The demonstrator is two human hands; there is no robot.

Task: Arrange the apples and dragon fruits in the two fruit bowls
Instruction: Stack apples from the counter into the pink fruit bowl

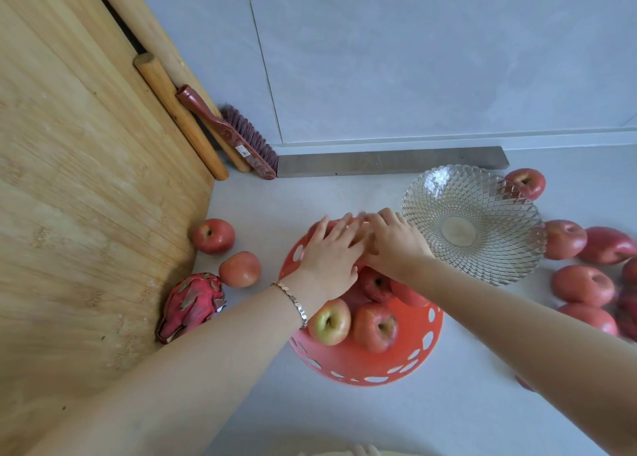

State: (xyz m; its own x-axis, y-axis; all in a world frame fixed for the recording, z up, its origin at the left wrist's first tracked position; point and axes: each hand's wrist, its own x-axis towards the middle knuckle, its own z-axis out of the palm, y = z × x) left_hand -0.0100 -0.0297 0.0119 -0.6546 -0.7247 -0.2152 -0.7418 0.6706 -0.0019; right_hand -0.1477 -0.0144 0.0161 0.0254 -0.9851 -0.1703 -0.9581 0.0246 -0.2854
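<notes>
A red plastic bowl with oval holes stands in the middle and holds several apples. My left hand lies over the bowl's far side with its fingers stretched out. My right hand is beside it and partly over its fingertips, blurred; whatever is under it is hidden. An empty patterned glass bowl sits just right of my hands. Two loose apples and a pink dragon fruit lie to the left. Several more apples lie to the right.
A large bamboo board leans on the left with wooden rolling pins and a red hand brush behind it. A grey metal bar lies along the wall. The grey counter stretches toward me.
</notes>
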